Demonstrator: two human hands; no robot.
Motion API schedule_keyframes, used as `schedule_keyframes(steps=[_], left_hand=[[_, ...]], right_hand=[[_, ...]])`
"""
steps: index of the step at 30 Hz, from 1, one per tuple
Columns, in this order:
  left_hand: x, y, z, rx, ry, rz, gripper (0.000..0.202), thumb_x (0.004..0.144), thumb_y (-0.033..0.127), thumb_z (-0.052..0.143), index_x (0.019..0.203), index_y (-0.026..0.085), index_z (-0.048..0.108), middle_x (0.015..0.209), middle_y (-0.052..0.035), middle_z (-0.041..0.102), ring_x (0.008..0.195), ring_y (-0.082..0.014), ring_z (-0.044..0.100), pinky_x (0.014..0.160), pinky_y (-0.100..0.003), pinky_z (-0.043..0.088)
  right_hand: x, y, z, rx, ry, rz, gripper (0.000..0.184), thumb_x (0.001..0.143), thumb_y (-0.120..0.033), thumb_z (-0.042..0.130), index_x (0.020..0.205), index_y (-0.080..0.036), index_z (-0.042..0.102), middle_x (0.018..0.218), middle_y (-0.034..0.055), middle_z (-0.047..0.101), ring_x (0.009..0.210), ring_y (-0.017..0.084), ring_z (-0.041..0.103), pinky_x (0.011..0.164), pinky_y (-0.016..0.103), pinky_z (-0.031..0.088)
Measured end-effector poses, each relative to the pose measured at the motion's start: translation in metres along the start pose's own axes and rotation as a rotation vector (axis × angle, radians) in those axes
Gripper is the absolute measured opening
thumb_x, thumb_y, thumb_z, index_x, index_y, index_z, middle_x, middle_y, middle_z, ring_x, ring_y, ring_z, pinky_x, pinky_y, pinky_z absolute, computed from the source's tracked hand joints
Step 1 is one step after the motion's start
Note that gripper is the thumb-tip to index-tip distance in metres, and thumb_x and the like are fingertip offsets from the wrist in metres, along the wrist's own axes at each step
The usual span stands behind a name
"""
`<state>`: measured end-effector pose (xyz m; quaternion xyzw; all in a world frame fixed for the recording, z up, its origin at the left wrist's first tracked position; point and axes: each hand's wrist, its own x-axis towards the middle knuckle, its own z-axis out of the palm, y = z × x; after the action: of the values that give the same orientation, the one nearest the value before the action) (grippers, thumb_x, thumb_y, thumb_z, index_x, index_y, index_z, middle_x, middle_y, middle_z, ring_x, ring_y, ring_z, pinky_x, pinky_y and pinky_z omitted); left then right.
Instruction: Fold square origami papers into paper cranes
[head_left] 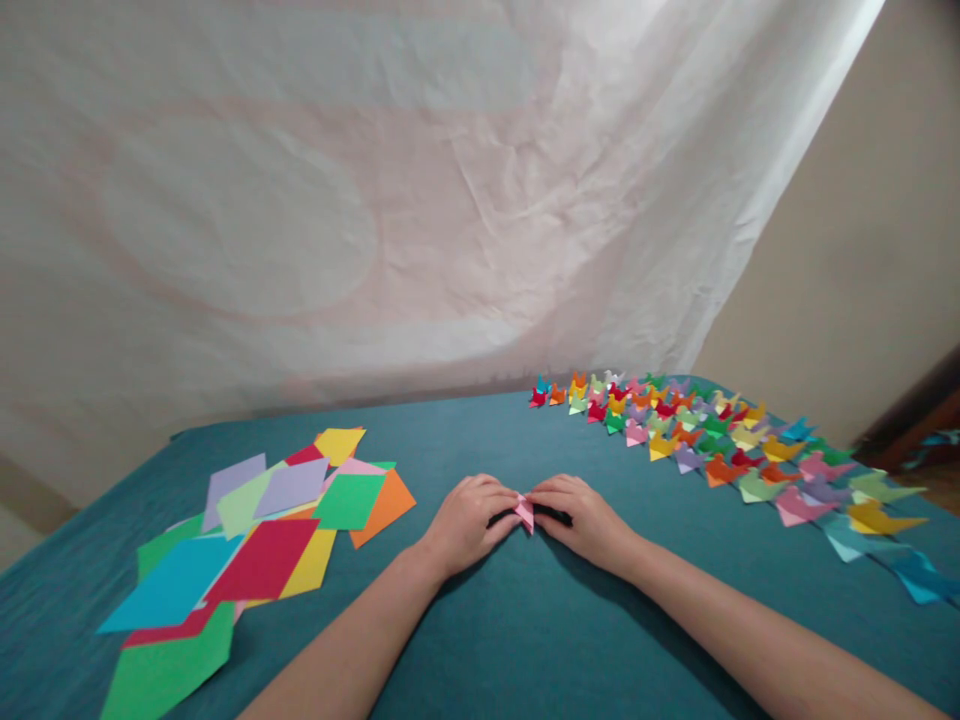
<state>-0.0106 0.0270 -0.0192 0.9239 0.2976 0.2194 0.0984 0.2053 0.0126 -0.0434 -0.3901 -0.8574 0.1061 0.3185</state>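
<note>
A small folded piece of pink paper is held just above the middle of the table, between my two hands. My left hand pinches its left side with thumb and fingers. On the opposite side, my right hand grips it the same way, fingertips pressed together. Part of the paper is hidden behind the fingertips, so its full shape cannot be made out. Both forearms reach in from the bottom of the view.
Loose coloured paper sheets lie overlapping on the left of the teal cloth-covered table. Rows of small folded paper birds in many colours stand along the right side. A pale sheet hangs behind the table's far edge.
</note>
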Motion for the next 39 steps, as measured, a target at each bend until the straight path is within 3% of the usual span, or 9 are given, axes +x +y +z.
schedule_keyframes(steps=[9,19,27,33,39], left_hand=[[0.001,0.000,0.001,-0.011,0.015,-0.026,0.022,0.091,0.031,0.049,0.106,0.025,0.063,0.104,-0.0010,0.066,0.098,-0.0182,0.053,0.086,-0.033,0.039],[-0.001,-0.001,0.001,0.035,0.064,-0.132,0.037,0.089,0.035,0.052,0.124,0.026,0.051,0.101,-0.0037,0.065,0.094,-0.0197,0.053,0.082,-0.033,0.042],[0.001,0.000,0.003,0.066,0.099,-0.069,0.021,0.088,0.034,0.052,0.103,0.025,0.065,0.099,-0.0044,0.063,0.095,-0.0194,0.052,0.083,-0.034,0.042],[0.001,-0.001,0.004,0.113,0.080,-0.056,0.021,0.089,0.032,0.051,0.101,0.025,0.067,0.103,-0.0052,0.061,0.099,-0.0206,0.050,0.085,-0.036,0.042],[0.001,0.001,0.003,0.176,0.045,-0.038,0.023,0.091,0.031,0.048,0.103,0.024,0.066,0.105,-0.0056,0.059,0.103,-0.0215,0.047,0.086,-0.037,0.041]], right_hand=[[0.008,0.004,0.004,0.115,0.009,0.104,0.014,0.086,-0.020,0.055,0.088,-0.022,0.069,0.092,0.0035,0.064,0.086,0.017,0.056,0.079,0.031,0.043],[0.029,0.010,0.007,0.082,-0.039,0.151,0.013,0.084,-0.018,0.055,0.073,-0.017,0.062,0.092,0.0061,0.058,0.090,0.018,0.052,0.081,0.033,0.041],[0.024,0.012,0.013,0.060,0.038,0.141,0.006,0.082,-0.020,0.059,0.077,-0.017,0.057,0.091,0.0049,0.057,0.087,0.018,0.050,0.078,0.033,0.040],[0.021,0.014,0.016,0.026,0.046,0.139,0.004,0.081,-0.016,0.059,0.082,-0.018,0.056,0.090,0.0042,0.057,0.087,0.018,0.050,0.076,0.032,0.040],[0.018,0.002,0.007,-0.057,0.009,0.048,0.011,0.085,-0.014,0.054,0.091,-0.019,0.062,0.096,0.0053,0.061,0.092,0.019,0.051,0.080,0.033,0.040]])
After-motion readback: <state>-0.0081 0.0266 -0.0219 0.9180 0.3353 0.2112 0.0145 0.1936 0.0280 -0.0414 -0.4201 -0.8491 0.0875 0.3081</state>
